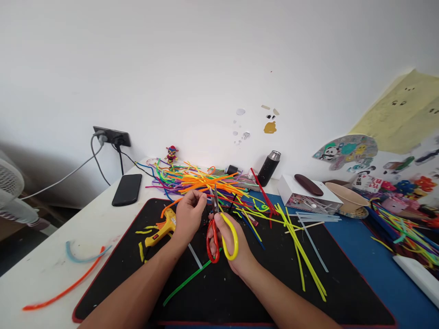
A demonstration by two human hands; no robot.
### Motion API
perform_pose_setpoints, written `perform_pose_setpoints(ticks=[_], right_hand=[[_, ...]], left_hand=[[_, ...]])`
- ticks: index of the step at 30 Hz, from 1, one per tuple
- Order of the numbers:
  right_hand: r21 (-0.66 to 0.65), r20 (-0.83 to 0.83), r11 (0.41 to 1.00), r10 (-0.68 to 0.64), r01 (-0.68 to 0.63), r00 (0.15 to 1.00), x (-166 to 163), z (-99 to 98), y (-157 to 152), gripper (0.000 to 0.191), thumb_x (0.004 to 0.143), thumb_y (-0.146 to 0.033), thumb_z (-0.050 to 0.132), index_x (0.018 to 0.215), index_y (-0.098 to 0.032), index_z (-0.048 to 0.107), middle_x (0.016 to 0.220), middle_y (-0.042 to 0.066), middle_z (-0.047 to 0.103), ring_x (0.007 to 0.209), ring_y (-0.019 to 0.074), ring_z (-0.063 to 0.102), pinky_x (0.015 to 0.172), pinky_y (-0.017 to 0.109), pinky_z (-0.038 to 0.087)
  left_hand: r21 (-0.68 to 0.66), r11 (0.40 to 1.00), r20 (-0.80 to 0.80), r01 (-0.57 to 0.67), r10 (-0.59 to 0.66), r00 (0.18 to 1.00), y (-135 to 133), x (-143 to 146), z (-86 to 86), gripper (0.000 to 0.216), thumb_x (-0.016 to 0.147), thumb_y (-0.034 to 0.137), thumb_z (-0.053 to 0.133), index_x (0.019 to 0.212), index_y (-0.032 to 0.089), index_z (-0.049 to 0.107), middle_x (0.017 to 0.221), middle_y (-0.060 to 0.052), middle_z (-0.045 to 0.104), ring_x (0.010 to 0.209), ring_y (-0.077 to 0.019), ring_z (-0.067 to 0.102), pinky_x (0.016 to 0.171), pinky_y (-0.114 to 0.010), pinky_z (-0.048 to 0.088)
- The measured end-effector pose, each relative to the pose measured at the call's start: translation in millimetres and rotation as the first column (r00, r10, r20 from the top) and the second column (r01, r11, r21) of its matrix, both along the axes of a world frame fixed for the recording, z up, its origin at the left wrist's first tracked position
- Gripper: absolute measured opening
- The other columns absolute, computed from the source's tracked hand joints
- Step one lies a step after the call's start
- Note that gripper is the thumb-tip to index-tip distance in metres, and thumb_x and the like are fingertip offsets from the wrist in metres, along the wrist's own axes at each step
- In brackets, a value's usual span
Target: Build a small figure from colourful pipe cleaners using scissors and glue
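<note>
My right hand [236, 242] grips a pair of scissors [228, 237] with one red and one yellow handle. The blades point away from me and stand slightly apart. Just left of the blades, my left hand [190, 214] is closed in a pinch; what sits between its fingertips is too small to make out. An orange pipe cleaner [169, 207] shows at that hand's left side, but I cannot tell if it is held. A yellow glue gun [163, 232] lies beside my left wrist. Below the hands, a green pipe cleaner [185, 284] rests on the black mat [254, 297].
Behind my hands spreads a heap of coloured pipe cleaners [199, 180]. Yellow-green pipe cleaners [308, 258] and translucent glue sticks [313, 244] lie to the right. A phone [126, 189] is at left; a black bottle [269, 168] and white box [295, 194] stand near the wall.
</note>
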State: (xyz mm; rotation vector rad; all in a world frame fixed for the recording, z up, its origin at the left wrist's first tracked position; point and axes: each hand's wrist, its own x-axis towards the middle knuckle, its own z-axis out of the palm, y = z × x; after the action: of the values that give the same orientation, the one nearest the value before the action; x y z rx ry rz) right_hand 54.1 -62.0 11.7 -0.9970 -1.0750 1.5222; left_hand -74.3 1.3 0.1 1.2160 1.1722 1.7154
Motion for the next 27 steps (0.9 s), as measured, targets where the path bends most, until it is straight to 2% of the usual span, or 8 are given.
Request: perform_pose_setpoints(ticks=[10,13,18,22,27], right_hand=[[0.013,0.036,1.0,-0.019,0.019,0.999,0.6,-0.8,1.6,0.063,0.083,-0.075,0.072,0.102,-0.016,0.066,0.061,-0.004,0.061,0.034,0.0086,0.049,0.033,0.02,0.039],[0.014,0.035,1.0,-0.023,0.022,0.999,1.7,0.2,1.8,0.062,0.083,-0.075,0.072,0.101,-0.016,0.066,0.062,-0.004,0.062,0.034,0.0086,0.049,0.033,0.02,0.04],[0.02,0.033,1.0,-0.024,0.023,0.999,4.3,4.0,1.3,0.061,0.084,-0.074,0.073,0.101,-0.016,0.066,0.063,-0.003,0.062,0.035,0.0084,0.05,0.034,0.02,0.039],[0.019,0.042,1.0,-0.021,0.021,0.999,6.2,5.7,1.5,0.062,0.083,-0.075,0.073,0.099,-0.015,0.067,0.063,-0.003,0.062,0.035,0.008,0.05,0.033,0.019,0.039],[0.011,0.047,1.0,-0.025,0.025,0.999,8.5,4.4,2.8,0.064,0.082,-0.076,0.074,0.1,-0.015,0.066,0.062,-0.004,0.062,0.034,0.0077,0.049,0.033,0.019,0.038]], left_hand=[[-0.004,0.999,-0.001,0.035,-0.035,0.999,2.5,-2.5,-3.4,0.025,0.085,0.041,0.074,0.075,0.021,0.061,0.065,0.004,0.057,0.059,-0.0136,0.05,0.062,-0.026,0.042],[-0.006,0.997,0.009,0.074,-0.074,0.997,3.1,-3.8,-3.4,0.03,0.088,0.047,0.073,0.076,0.021,0.062,0.064,0.004,0.056,0.058,-0.0134,0.05,0.06,-0.026,0.042],[0.006,0.997,0.095,0.082,-0.082,0.992,5.6,-7.0,-1.1,0.044,0.097,0.061,0.059,0.088,0.02,0.07,0.067,0.002,0.057,0.057,-0.0132,0.051,0.053,-0.025,0.04],[-0.001,0.998,0.176,0.065,-0.063,0.982,8.1,-8.6,0.1,0.046,0.093,0.065,0.064,0.087,0.02,0.07,0.07,0.001,0.059,0.057,-0.0128,0.052,0.051,-0.025,0.038],[-0.011,0.997,0.152,0.078,-0.076,0.985,8.1,-9.1,0.2,0.048,0.094,0.066,0.064,0.084,0.019,0.069,0.069,0.0,0.057,0.057,-0.0128,0.052,0.051,-0.025,0.038]])
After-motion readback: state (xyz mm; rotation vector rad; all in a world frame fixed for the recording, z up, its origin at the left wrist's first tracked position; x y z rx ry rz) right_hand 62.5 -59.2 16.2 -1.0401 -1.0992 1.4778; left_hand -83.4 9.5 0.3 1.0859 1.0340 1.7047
